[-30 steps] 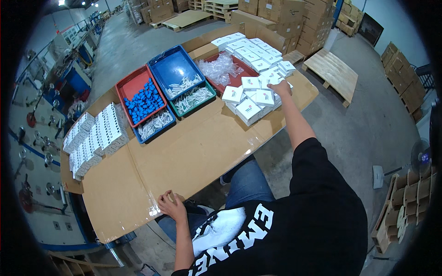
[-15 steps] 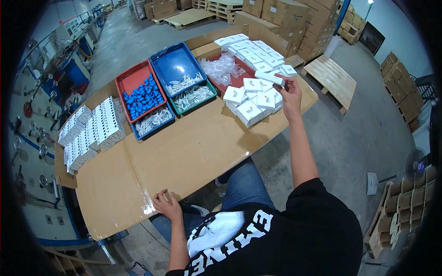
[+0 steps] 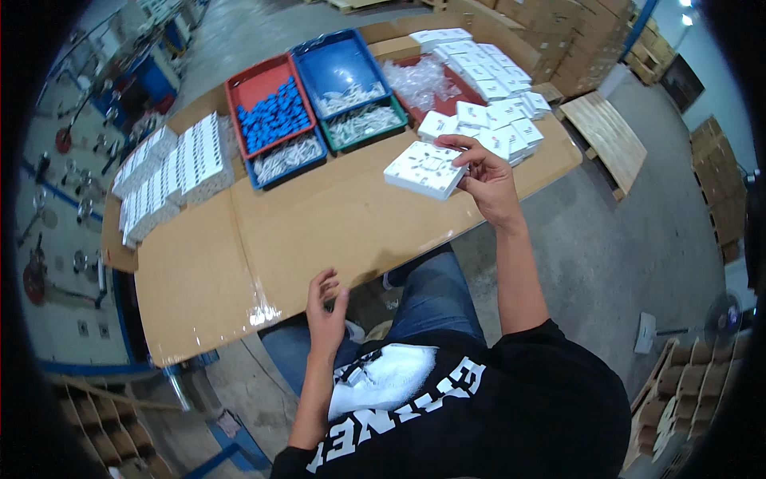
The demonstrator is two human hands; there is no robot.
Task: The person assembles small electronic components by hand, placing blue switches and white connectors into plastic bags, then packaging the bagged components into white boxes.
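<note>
Between the thumb and fingers of my right hand (image 3: 487,177) is a flat white square box (image 3: 427,169), its broad face with small dark printed marks turned up. It hangs above the cardboard-covered table (image 3: 319,223), in front of a pile of similar white boxes (image 3: 499,128). My left hand (image 3: 325,311) is raised over the table's near edge with thumb and fingers apart and nothing in it.
A red tray of blue pieces (image 3: 275,120) overlaps a blue tray of white pieces. An upper blue tray (image 3: 335,68) overlaps a green tray (image 3: 367,132). White-box stacks (image 3: 179,176) stand left; clear plastic bags (image 3: 419,84) lie in a red tray.
My right hand has brought a white box from the pile toward the table's middle and shows its marked face. My left hand has lifted off the table edge and opened. The view has shifted.
</note>
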